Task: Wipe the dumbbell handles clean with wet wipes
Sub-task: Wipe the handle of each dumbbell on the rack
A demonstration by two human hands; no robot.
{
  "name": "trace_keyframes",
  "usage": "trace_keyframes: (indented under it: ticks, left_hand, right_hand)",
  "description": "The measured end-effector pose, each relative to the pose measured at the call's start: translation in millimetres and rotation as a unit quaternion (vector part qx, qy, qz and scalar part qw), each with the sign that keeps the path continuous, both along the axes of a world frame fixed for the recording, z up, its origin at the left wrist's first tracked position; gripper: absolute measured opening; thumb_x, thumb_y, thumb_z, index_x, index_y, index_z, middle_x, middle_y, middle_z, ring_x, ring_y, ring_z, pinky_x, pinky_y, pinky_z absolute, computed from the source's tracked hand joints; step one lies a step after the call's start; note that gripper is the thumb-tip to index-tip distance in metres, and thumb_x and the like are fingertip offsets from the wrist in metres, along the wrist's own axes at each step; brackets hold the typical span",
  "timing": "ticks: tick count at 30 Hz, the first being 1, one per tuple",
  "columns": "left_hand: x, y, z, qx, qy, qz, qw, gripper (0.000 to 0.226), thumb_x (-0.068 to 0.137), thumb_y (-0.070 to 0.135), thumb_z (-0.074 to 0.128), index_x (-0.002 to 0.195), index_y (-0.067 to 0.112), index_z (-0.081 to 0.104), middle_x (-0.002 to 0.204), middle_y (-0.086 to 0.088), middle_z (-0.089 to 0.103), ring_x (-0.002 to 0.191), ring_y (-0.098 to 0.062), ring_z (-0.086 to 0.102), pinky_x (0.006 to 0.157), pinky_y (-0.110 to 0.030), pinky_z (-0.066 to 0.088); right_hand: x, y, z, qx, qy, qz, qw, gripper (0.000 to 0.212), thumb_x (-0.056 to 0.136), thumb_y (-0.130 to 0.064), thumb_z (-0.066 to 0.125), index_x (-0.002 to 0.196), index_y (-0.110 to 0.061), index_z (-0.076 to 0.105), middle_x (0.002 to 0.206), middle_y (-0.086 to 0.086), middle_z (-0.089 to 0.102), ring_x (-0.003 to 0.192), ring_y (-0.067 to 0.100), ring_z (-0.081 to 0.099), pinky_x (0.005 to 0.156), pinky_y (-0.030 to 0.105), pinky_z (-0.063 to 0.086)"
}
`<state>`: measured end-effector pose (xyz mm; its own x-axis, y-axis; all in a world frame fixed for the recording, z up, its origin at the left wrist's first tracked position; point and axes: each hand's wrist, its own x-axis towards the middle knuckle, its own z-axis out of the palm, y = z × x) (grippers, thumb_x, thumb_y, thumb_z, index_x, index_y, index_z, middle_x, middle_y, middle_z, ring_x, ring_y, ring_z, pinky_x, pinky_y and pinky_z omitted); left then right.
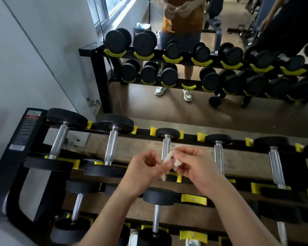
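While the wet wipe (169, 161) is bunched btwn both hands, no handle is being rubbed. This looks like the prep step, i.e. opening out or re-gripping the wipe before contact. It hangs in the air over the top tier of the rack (16, 139), just in front of the third handle (166, 145) from the left, and seems not to touch it. Fingers of the left hand (144, 168) are curled and pinch the wipe's lower end. Those of the right hand (194, 166) are curled round the crumpled upper part.

Next move, prob.: one hand takes the wipe across the palm, drops onto that third handle, wraps it and slides along the steel btwn the two black heads. The other hand would then be free to steady a head, since a dumbbell may roll in its yellow cradles (194, 199).

Room: top-tier handles sit well apart w/ bare gaps btwn them, so a wrapped hand should fit. Travel along each handle is short, stopped by a head at either end. A lower-tier dumbbell (156, 215) lies right under the forearms, so dropping the elbows risks a knock. The mirror (203, 110) stands just behind the rack's far rail and limits reach fwd. The wall (25, 59) closes the left side. To the right the rack runs on w/ more dumbbells, so that way looks open.
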<state>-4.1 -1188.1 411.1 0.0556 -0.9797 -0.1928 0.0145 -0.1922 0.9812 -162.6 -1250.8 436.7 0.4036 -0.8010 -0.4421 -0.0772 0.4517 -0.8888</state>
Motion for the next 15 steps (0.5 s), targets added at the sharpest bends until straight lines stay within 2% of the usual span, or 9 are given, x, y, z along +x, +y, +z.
trace_keyframes:
  ticks: [2, 3, 6, 10, 12, 15]
  left_hand:
    - [-17.3, -0.8, 0.6, 0.022, 0.046, 0.007, 0.999, 0.025, 0.08, 0.02, 0.076, 0.1, 0.011, 0.065, 0.081, -0.008, 0.069, 0.07, -0.016, 0.062, 0.065, -0.025, 0.051]
    - [-26.7, -1.2, 0.5, 0.024, 0.044, 0.012, 0.999, 0.024, 0.08, 0.021, 0.076, 0.1, 0.012, 0.067, 0.083, -0.009, 0.068, 0.071, -0.015, 0.061, 0.066, -0.025, 0.05]
    - [-59.4, -2.0, 1.9, 0.004, 0.077, 0.049, 0.996, 0.026, 0.078, 0.033, 0.077, 0.082, 0.009, 0.07, 0.075, -0.006, 0.062, 0.067, -0.011, 0.053, 0.064, -0.021, 0.043]
    - [-97.6, -9.5, -0.9, 0.009, 0.177, 0.146, 0.973, 0.021, 0.066, 0.029, 0.077, 0.075, 0.013, 0.067, 0.072, -0.006, 0.06, 0.066, -0.015, 0.053, 0.064, -0.024, 0.046]
    - [-112.8, -13.6, -2.9, 0.006, 0.152, 0.169, 0.974, 0.019, 0.065, 0.021, 0.08, 0.073, 0.012, 0.066, 0.076, -0.008, 0.063, 0.071, -0.019, 0.059, 0.067, -0.026, 0.049]
    - [-133.1, -18.2, -2.9, 0.012, 0.096, 0.213, 0.972, 0.022, 0.066, 0.003, 0.084, 0.078, 0.005, 0.066, 0.078, -0.012, 0.068, 0.073, -0.023, 0.066, 0.067, -0.025, 0.054]
  right_hand:
    - [-18.5, -8.2, 1.7, 0.041, -0.057, -0.002, 0.998, 0.017, 0.093, -0.014, 0.058, 0.089, -0.005, 0.073, 0.079, 0.012, 0.066, 0.064, 0.016, 0.059, 0.058, 0.025, 0.05]
    - [-28.8, -12.4, 2.3, 0.054, -0.075, 0.003, 0.996, 0.02, 0.093, -0.016, 0.057, 0.087, -0.006, 0.074, 0.078, 0.013, 0.064, 0.061, 0.014, 0.057, 0.055, 0.023, 0.049]
    - [-59.0, -26.1, 2.9, 0.066, -0.097, 0.045, 0.992, 0.019, 0.089, -0.022, 0.06, 0.083, -0.012, 0.075, 0.075, 0.01, 0.057, 0.061, 0.013, 0.051, 0.057, 0.022, 0.046]
    - [-90.7, -43.7, -1.1, 0.082, -0.113, 0.071, 0.988, 0.011, 0.085, -0.004, 0.062, 0.09, -0.008, 0.071, 0.074, 0.006, 0.062, 0.064, 0.013, 0.054, 0.059, 0.023, 0.043]
    - [-98.3, -49.1, -4.0, 0.108, -0.131, 0.033, 0.985, 0.014, 0.086, 0.001, 0.061, 0.094, -0.007, 0.069, 0.079, 0.007, 0.066, 0.067, 0.012, 0.059, 0.058, 0.022, 0.043]
    - [-102.4, -54.3, -12.0, 0.135, -0.162, -0.004, 0.978, 0.016, 0.09, -0.011, 0.061, 0.104, -0.009, 0.067, 0.084, 0.007, 0.067, 0.072, 0.015, 0.063, 0.066, 0.028, 0.044]
